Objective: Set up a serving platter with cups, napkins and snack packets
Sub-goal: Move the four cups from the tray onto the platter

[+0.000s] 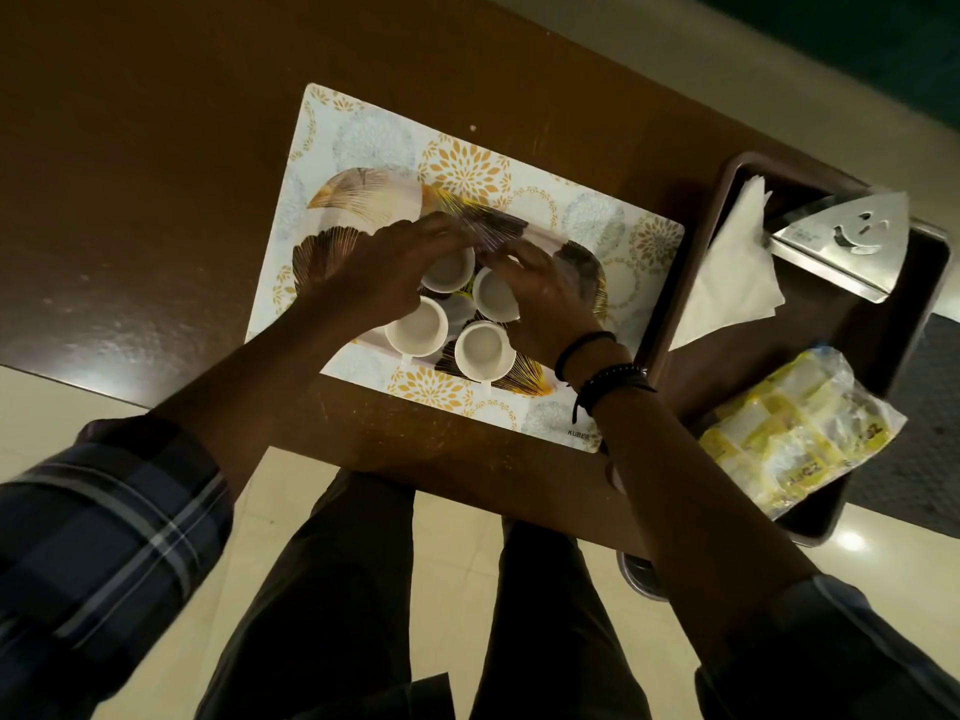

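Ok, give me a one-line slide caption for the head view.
Both hands, left hand and right hand, arrange four white cups on a leaf-patterned platter; napkins and snack packets wait alongside.

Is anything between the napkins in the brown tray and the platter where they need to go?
Nothing blocks the path: the napkins lie in the brown tray beside the platter. On the platter, four cups and both hands crowd the near end; the far end looks free.

Home dining table [156, 174] (floral placemat [587, 200])
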`<state>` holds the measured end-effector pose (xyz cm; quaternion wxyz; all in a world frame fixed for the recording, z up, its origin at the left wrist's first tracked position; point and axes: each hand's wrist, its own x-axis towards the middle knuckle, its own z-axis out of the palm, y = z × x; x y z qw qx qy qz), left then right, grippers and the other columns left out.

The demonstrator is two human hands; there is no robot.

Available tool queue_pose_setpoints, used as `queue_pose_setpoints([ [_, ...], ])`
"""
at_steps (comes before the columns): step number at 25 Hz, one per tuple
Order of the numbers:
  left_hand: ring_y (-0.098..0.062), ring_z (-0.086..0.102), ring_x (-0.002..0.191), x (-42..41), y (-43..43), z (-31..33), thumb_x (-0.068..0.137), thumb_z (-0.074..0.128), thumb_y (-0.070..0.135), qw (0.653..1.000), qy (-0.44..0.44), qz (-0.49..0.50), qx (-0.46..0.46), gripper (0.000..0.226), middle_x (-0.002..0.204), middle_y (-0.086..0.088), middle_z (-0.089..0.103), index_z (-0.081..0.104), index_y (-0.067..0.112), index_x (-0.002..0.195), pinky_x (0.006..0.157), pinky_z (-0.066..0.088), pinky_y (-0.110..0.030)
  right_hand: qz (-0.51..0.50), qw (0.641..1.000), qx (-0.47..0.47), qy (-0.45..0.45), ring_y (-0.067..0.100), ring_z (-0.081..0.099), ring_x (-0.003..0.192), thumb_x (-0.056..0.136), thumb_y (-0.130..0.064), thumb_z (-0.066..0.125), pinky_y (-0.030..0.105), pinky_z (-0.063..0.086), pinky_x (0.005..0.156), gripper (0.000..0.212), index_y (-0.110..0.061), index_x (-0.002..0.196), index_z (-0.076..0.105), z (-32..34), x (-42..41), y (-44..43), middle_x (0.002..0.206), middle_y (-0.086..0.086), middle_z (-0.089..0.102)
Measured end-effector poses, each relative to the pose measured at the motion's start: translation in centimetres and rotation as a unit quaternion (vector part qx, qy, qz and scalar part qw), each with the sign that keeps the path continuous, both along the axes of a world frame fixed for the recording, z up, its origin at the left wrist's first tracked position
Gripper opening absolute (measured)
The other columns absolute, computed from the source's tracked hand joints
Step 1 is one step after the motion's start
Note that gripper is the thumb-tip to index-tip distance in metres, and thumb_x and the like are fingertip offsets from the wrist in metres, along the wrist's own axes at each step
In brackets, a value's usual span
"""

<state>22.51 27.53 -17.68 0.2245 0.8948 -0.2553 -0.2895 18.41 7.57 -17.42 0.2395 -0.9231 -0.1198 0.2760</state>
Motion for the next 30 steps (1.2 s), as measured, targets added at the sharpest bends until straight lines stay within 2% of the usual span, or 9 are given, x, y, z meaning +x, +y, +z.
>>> queue_pose_setpoints([
  [4,-0.04,0.054,0.114,-0.6,-0.2,0.2,0.061,0.064,-0.016,1.0,-0.009,0.018,-0.002,0.089,0.147,-0.007,0.041,0.041,0.019,0.139,0.076,0.052,-0.049,-0.006,1.0,0.02,0.012,0.033,0.021,0.146,0.077,-0.003,0.071,0.042,0.031,0.113,0.083,-0.015,0.148,0.03,0.1,-0.5,-0.3,0.154,0.013,0.029],
  [6,-0.043,0.055,0.108,-1.1,-0.5,0.9,0.058,0.067,-0.014,0.996,-0.054,0.062,0.037,0.093,0.142,-0.009,0.046,0.037,0.022,0.139,0.067,0.05,-0.047,-0.052,0.998,0.02,-0.005,0.032,0.016,0.148,0.08,-0.007,0.067,0.045,0.027,0.115,0.082,-0.019,0.15,0.027,0.7,-1.1,-0.9,0.158,0.009,0.025],
  [8,-0.043,0.056,0.109,-1.7,-0.9,1.9,0.057,0.068,-0.011,0.985,-0.117,0.11,0.067,0.092,0.137,-0.008,0.052,0.037,0.025,0.137,0.066,0.049,-0.046,-0.132,0.99,0.045,-0.031,0.032,0.019,0.147,0.08,-0.009,0.058,0.046,0.022,0.118,0.076,-0.017,0.149,0.028,1.7,-1.8,-1.7,0.156,0.01,0.029],
  [12,-0.042,0.056,0.114,-3.3,-3.6,4.2,0.059,0.066,-0.007,0.963,-0.204,0.164,0.065,0.081,0.136,-0.01,0.056,0.048,0.018,0.135,0.081,0.042,-0.044,-0.307,0.945,0.065,-0.093,0.03,0.034,0.139,0.078,0.002,0.058,0.036,0.027,0.117,0.073,-0.009,0.146,0.034,3.2,-3.8,-5.5,0.147,0.013,0.041],
  [15,-0.036,0.042,0.131,-4.9,-7.1,4.9,0.07,0.061,-0.003,0.978,-0.132,0.164,0.015,0.076,0.145,-0.011,0.046,0.041,0.016,0.141,0.105,0.035,-0.047,-0.411,0.904,0.034,-0.112,0.028,0.038,0.136,0.079,-0.004,0.063,0.026,0.026,0.113,0.075,-0.008,0.147,0.031,3.6,-5.9,-9.4,0.147,0.012,0.041],
  [19,-0.032,0.037,0.135,-6.7,-11.5,5.1,0.082,0.055,0.006,0.985,-0.114,0.131,-0.017,0.066,0.145,-0.01,0.043,0.035,0.016,0.144,0.107,0.036,-0.05,-0.501,0.857,0.001,-0.119,0.027,0.037,0.138,0.079,-0.008,0.066,0.038,0.031,0.114,0.078,-0.009,0.148,0.028,3.4,-7.8,-15.6,0.149,0.011,0.04],
  [25,-0.031,0.039,0.133,-7.7,-15.7,5.7,0.081,0.058,0.007,0.987,-0.104,0.115,-0.034,0.066,0.143,-0.01,0.046,0.037,0.016,0.143,0.104,0.034,-0.045,-0.526,0.841,-0.058,-0.108,0.026,0.028,0.144,0.079,-0.017,0.072,0.032,0.024,0.117,0.087,-0.008,0.15,0.023,3.2,-6.4,-24.7,0.154,0.014,0.03],
  [28,-0.032,0.041,0.132,-8.0,-16.7,5.5,0.081,0.06,0.007,0.986,-0.104,0.125,-0.032,0.066,0.142,-0.01,0.047,0.038,0.016,0.142,0.103,0.036,-0.048,-0.493,0.861,-0.064,-0.103,0.027,0.027,0.144,0.077,-0.017,0.073,0.035,0.024,0.119,0.086,-0.001,0.147,0.025,3.2,-4.1,-28.4,0.154,0.017,0.029],
  [30,-0.033,0.041,0.131,-8.4,-17.0,5.2,0.081,0.06,0.008,0.985,-0.102,0.135,-0.027,0.064,0.14,-0.011,0.048,0.039,0.016,0.141,0.103,0.036,-0.05,-0.467,0.877,-0.039,-0.103,0.029,0.035,0.14,0.077,-0.017,0.073,0.038,0.031,0.115,0.08,0.0,0.143,0.032,3.1,-2.8,-30.2,0.149,0.017,0.035],
])
